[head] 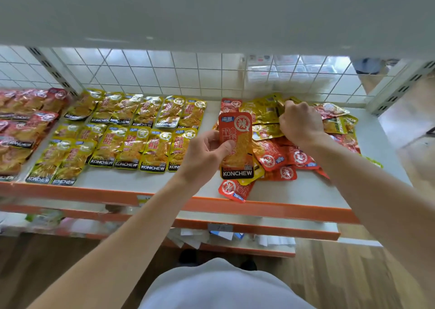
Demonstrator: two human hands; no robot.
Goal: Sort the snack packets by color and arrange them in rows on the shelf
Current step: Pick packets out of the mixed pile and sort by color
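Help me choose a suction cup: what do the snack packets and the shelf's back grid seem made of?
Yellow packets: shiny foil-like plastic film, going by glare and crinkles. Red packet in the left hand: likely the same film, less glare. Back grid: thin wire, white-coated, probably metal.

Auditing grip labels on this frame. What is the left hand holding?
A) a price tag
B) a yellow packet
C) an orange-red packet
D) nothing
C: the left hand pinches an upright orange-red packet marked KONCHEW; the right hand grips a yellow packet in the mixed pile.
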